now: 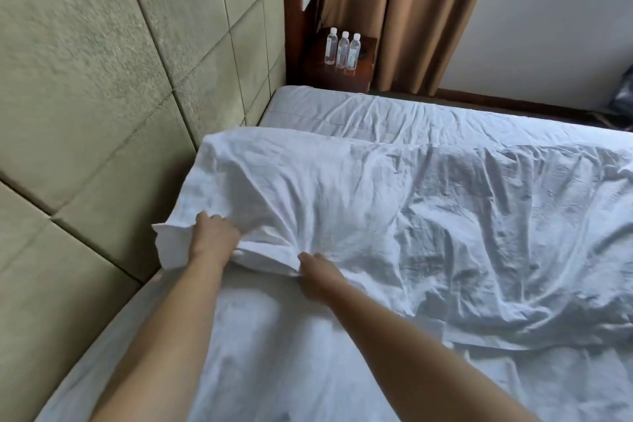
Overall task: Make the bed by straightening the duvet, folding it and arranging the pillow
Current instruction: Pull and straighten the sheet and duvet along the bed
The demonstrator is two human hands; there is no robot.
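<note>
A crumpled white duvet (394, 216) lies across the bed, its near corner raised by the padded headboard. My left hand (214, 238) grips the duvet's edge near that corner, fingers curled into the cloth. A short way to the right, my right hand (317, 272) pinches the same edge, with folds bunched between the two hands. The white bed sheet (274, 353) shows bare below my arms and beyond the duvet at the far side. No separate pillow can be made out.
A beige padded headboard (85, 96) runs along the left. A dark wooden nightstand (339, 75) with three water bottles (342, 50) stands past the bed's far corner, beside brown curtains (411, 10). A white wall under a window lies at right.
</note>
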